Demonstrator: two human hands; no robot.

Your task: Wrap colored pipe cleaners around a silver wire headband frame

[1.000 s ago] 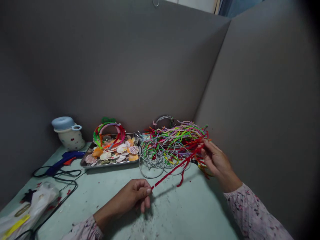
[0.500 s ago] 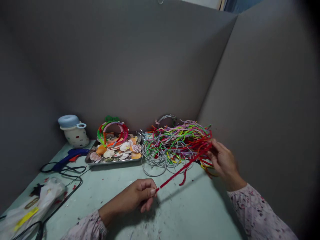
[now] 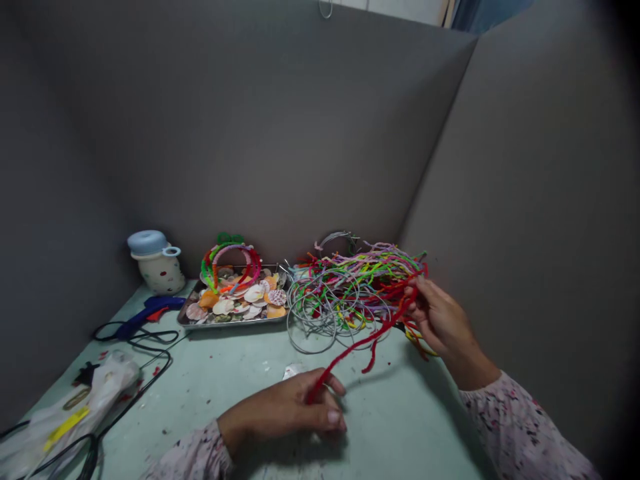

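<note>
A long red pipe cleaner [image 3: 357, 343] runs in a slack arc between my two hands above the table. My right hand [image 3: 443, 320] pinches its far end with thumb and fingertips, beside the pipe cleaner pile. At the near end, my left hand [image 3: 295, 408] has its fingers loosely apart. That end lies across the index finger into the crook by the thumb, with no firm pinch showing. A shorter red pipe cleaner [image 3: 370, 358] hangs by the pile's front edge. Behind, the colourful pipe cleaners [image 3: 373, 267] lie heaped with grey wire loops [image 3: 320, 313].
A metal tray [image 3: 235, 325] of seashells [image 3: 240, 300] stands at the back, with colourful headbands [image 3: 233, 257] on it. Left are a blue-lidded cup [image 3: 159, 267], a blue tool [image 3: 145, 317], a black cord [image 3: 167, 360] and plastic bags [image 3: 107, 387]. Grey panels [image 3: 280, 133] enclose the table.
My left hand has moved right along the red pipe cleaner, and its pinch on the end has loosened. The pipe cleaner has gone from straight to bowed. My right hand keeps its hold.
</note>
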